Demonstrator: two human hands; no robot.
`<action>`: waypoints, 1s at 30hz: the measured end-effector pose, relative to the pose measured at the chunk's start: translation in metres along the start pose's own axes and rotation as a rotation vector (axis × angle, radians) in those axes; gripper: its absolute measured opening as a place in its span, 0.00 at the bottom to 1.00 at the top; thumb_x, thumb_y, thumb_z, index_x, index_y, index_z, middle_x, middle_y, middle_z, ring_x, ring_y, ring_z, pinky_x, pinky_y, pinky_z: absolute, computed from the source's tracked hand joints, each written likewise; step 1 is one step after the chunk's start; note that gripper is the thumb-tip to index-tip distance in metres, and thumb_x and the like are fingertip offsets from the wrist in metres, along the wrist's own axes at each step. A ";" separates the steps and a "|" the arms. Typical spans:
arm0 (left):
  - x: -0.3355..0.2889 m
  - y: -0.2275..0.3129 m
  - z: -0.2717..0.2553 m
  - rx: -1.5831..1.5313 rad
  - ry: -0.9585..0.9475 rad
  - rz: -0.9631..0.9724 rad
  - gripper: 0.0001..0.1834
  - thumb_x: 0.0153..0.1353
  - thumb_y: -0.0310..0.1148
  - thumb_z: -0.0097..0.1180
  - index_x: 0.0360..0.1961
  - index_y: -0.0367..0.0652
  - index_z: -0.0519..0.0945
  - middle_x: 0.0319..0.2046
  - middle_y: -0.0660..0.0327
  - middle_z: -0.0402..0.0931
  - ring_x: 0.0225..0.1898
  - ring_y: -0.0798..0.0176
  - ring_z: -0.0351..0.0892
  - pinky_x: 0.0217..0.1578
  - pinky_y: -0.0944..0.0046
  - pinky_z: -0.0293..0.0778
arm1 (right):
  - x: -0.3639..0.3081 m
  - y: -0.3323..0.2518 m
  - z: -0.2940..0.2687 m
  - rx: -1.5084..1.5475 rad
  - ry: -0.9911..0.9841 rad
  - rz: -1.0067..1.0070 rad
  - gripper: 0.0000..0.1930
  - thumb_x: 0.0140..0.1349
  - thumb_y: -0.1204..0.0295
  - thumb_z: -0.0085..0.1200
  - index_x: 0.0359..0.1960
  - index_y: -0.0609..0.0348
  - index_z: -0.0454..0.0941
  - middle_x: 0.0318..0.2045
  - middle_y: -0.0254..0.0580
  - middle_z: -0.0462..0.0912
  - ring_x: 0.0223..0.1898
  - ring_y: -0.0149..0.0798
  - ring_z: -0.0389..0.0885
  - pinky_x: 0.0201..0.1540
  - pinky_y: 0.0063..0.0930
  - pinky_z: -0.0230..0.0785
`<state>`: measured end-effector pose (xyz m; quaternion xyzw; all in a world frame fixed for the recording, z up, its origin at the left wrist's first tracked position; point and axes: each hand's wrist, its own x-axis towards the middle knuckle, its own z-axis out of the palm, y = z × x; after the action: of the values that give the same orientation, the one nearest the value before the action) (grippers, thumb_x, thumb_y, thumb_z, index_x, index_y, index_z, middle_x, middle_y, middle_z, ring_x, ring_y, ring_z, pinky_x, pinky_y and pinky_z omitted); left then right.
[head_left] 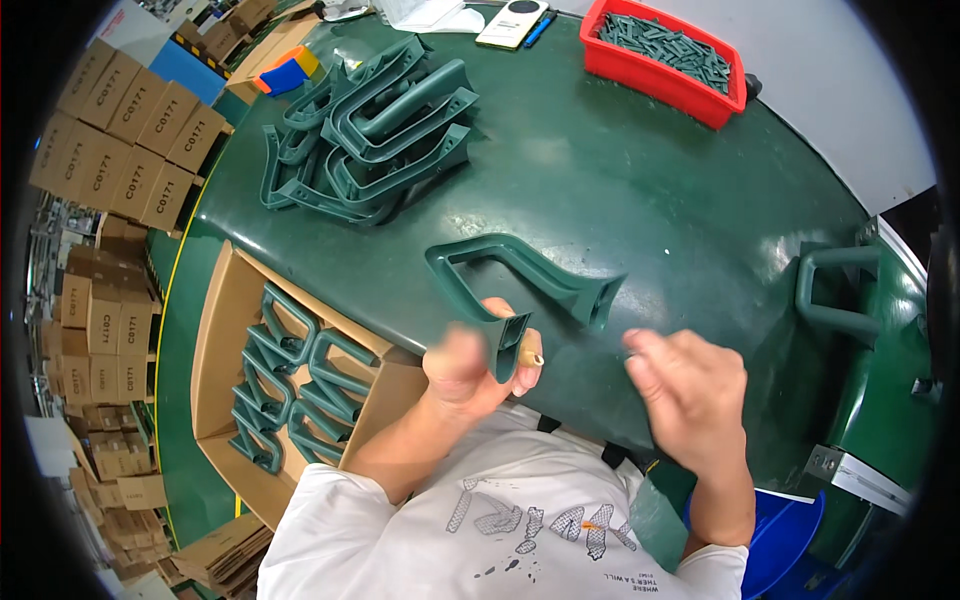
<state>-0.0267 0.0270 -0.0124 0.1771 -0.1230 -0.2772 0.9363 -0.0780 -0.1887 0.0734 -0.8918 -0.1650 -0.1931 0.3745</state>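
My left hand (465, 375) is wrapped round one end of a dark green, U-shaped plastic handle (500, 250). Its bend points away from me, and its other flared end hangs free over the table. A small tan piece (532, 358) shows by the left fingertips; its kind is unclear. To the right of the handle, apart from it, my right hand (695, 395) is raised with its fingers curled and pressed together. Whatever may be between those fingers is hidden.
More green handles lie heaped on the green table (660, 220) at the far left. A cardboard box (385, 395) of handles stands at my left. Far right, a red bin (665, 85) holds small green strips. Another handle (840, 290) sits near a metal fixture.
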 end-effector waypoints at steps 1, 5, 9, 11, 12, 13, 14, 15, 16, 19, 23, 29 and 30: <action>0.001 0.000 0.001 0.013 0.009 -0.006 0.24 0.56 0.47 0.60 0.42 0.37 0.73 0.27 0.48 0.76 0.23 0.58 0.70 0.19 0.67 0.66 | 0.002 -0.007 0.001 -0.097 -0.038 -0.060 0.10 0.48 0.79 0.61 0.34 0.61 0.79 0.15 0.38 0.69 0.13 0.36 0.68 0.14 0.28 0.58; -0.003 0.006 0.006 0.067 0.096 -0.038 0.24 0.54 0.46 0.60 0.40 0.35 0.73 0.23 0.48 0.75 0.19 0.57 0.69 0.16 0.65 0.66 | 0.011 -0.015 0.009 -0.114 -0.067 -0.096 0.09 0.47 0.79 0.60 0.32 0.61 0.79 0.15 0.38 0.69 0.14 0.37 0.69 0.15 0.30 0.60; -0.018 0.044 0.035 0.451 0.299 -0.004 0.20 0.46 0.34 0.62 0.37 0.31 0.73 0.23 0.48 0.76 0.22 0.58 0.77 0.18 0.65 0.70 | 0.014 0.022 0.017 -0.217 0.161 0.018 0.05 0.58 0.78 0.53 0.34 0.65 0.78 0.22 0.45 0.77 0.16 0.39 0.71 0.20 0.28 0.61; -0.031 0.075 0.046 0.829 0.422 0.012 0.15 0.42 0.29 0.66 0.30 0.33 0.76 0.24 0.55 0.78 0.22 0.66 0.76 0.22 0.69 0.69 | 0.005 0.049 0.017 -0.225 0.184 0.124 0.07 0.61 0.78 0.52 0.38 0.68 0.78 0.19 0.42 0.71 0.18 0.32 0.67 0.22 0.25 0.59; -0.041 0.092 0.051 0.993 0.511 0.096 0.14 0.42 0.30 0.66 0.28 0.34 0.77 0.24 0.57 0.78 0.22 0.68 0.75 0.23 0.70 0.68 | -0.003 0.068 0.020 -0.267 0.184 0.099 0.07 0.62 0.78 0.51 0.39 0.67 0.78 0.19 0.41 0.70 0.18 0.32 0.66 0.22 0.24 0.58; -0.056 0.108 0.058 1.163 0.610 0.168 0.14 0.42 0.30 0.67 0.27 0.35 0.77 0.23 0.60 0.77 0.21 0.69 0.74 0.23 0.72 0.67 | -0.006 0.075 0.022 -0.350 0.136 0.044 0.07 0.62 0.78 0.51 0.40 0.67 0.78 0.20 0.41 0.71 0.18 0.33 0.66 0.23 0.25 0.59; -0.076 0.128 0.060 1.276 0.785 0.105 0.13 0.42 0.30 0.68 0.25 0.36 0.77 0.22 0.62 0.76 0.20 0.71 0.73 0.21 0.72 0.66 | -0.013 0.083 0.026 -0.391 0.094 0.053 0.07 0.63 0.78 0.51 0.40 0.67 0.78 0.21 0.42 0.72 0.19 0.34 0.68 0.24 0.26 0.61; -0.095 0.148 0.060 1.375 0.946 0.030 0.12 0.41 0.30 0.68 0.23 0.37 0.77 0.20 0.64 0.75 0.19 0.72 0.72 0.20 0.72 0.65 | -0.026 0.098 0.031 -0.399 0.080 0.086 0.08 0.63 0.77 0.51 0.41 0.68 0.77 0.23 0.44 0.74 0.21 0.36 0.69 0.26 0.28 0.63; -0.115 0.165 0.058 1.410 1.101 0.003 0.12 0.42 0.32 0.68 0.21 0.36 0.78 0.17 0.64 0.74 0.17 0.71 0.71 0.18 0.70 0.65 | -0.035 0.107 0.034 -0.419 0.053 0.106 0.09 0.64 0.76 0.51 0.42 0.67 0.77 0.24 0.44 0.75 0.23 0.36 0.70 0.28 0.27 0.64; -0.185 0.201 0.051 1.430 1.536 -0.261 0.13 0.40 0.33 0.67 0.19 0.34 0.78 0.13 0.63 0.71 0.13 0.68 0.69 0.15 0.67 0.66 | -0.044 0.123 0.033 -0.438 0.019 0.137 0.11 0.65 0.72 0.50 0.44 0.67 0.76 0.26 0.43 0.74 0.24 0.36 0.69 0.29 0.26 0.64; -0.304 0.198 0.027 2.464 1.486 -0.883 0.05 0.40 0.27 0.58 0.22 0.38 0.81 0.19 0.49 0.77 0.23 0.53 0.79 0.25 0.58 0.75 | -0.043 0.132 0.031 -0.438 0.009 0.121 0.12 0.66 0.71 0.49 0.46 0.67 0.76 0.26 0.42 0.73 0.24 0.36 0.67 0.29 0.26 0.63; -0.429 0.209 -0.005 2.628 0.992 -1.110 0.11 0.43 0.26 0.56 0.32 0.44 0.81 0.35 0.54 0.79 0.38 0.52 0.79 0.36 0.58 0.76 | -0.041 0.135 0.027 -0.419 -0.025 0.156 0.12 0.66 0.71 0.49 0.46 0.67 0.75 0.27 0.43 0.73 0.25 0.37 0.67 0.30 0.25 0.63; -0.443 0.210 -0.009 2.726 0.877 -1.049 0.12 0.45 0.26 0.54 0.34 0.44 0.81 0.38 0.56 0.78 0.42 0.53 0.78 0.37 0.58 0.76 | -0.043 0.134 0.026 -0.411 -0.027 0.162 0.12 0.66 0.71 0.49 0.46 0.67 0.75 0.27 0.43 0.73 0.25 0.37 0.67 0.30 0.25 0.63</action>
<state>-0.2855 0.4430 0.0043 0.9661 0.0766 -0.1737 -0.1748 -0.0509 -0.2653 -0.0448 -0.9622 -0.0551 -0.1798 0.1968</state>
